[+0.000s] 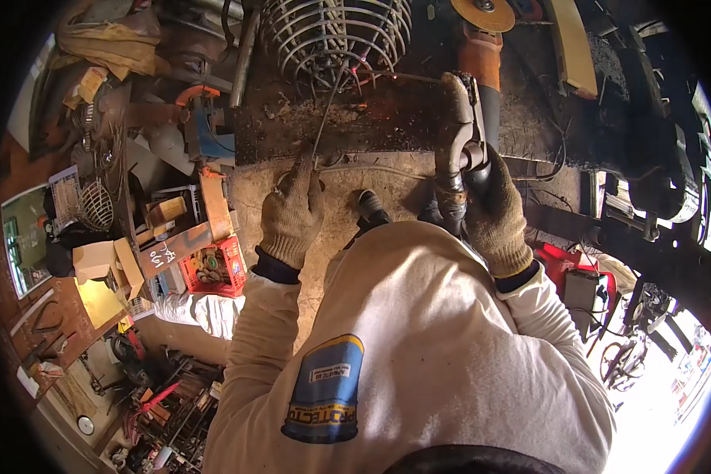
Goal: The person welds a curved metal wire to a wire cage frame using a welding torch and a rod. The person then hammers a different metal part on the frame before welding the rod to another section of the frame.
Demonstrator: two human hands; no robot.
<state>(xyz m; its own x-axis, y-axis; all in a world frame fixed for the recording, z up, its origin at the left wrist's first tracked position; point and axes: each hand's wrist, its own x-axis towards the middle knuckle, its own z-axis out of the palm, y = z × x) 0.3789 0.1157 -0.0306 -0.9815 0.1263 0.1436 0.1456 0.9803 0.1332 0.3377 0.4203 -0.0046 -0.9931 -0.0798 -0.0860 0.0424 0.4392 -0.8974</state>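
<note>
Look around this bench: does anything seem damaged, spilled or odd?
Yes: the dark bench is littered with brownish crumbs near the wire cage, where a small pinkish-red glow stands out against dull metal.

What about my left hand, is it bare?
No, your left hand is covered by a beige knitted fabric glove, with a dark blue cuff at the wrist.

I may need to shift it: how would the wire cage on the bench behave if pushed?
The wire cage looks metal, so it's probably stiff. Wide gaps suggest it's light for its size. Its rounded sides may let it roll.
</note>
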